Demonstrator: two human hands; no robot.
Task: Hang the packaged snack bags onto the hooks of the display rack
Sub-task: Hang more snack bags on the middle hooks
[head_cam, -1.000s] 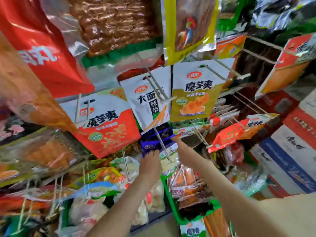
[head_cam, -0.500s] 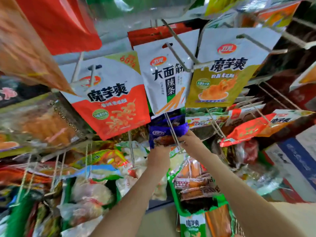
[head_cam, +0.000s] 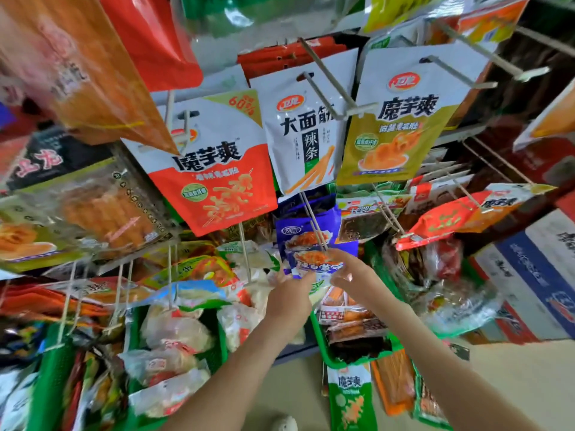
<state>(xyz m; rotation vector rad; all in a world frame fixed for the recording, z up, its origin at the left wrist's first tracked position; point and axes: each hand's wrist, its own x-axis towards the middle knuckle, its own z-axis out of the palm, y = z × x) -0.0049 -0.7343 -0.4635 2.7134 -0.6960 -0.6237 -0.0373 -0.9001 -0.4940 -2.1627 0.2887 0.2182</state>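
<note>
A small purple snack bag (head_cam: 312, 262) sits between my two hands, just at the tip of a double-wire hook (head_cam: 315, 223) in the middle of the rack. My left hand (head_cam: 291, 298) pinches its lower left edge. My right hand (head_cam: 353, 272) holds its right side, thumb on top and fingers loosely spread below. Another purple bag (head_cam: 306, 217) hangs on the same hook behind it. Whether the hook passes through the held bag's hole is hidden by the bag and fingers.
Above hang a red-and-white bag (head_cam: 214, 169), a white bag (head_cam: 303, 129) and a yellow-green bag (head_cam: 401, 119) on long hooks. A red bag (head_cam: 441, 219) hangs to the right. Green baskets (head_cam: 323, 343) of snacks sit below, and cartons (head_cam: 535, 275) stand at the right.
Both hands have dropped slightly on the hook with the purple bag, which now shows more of its front. My right hand's fingers have spread. The view has shifted upward and closer.
</note>
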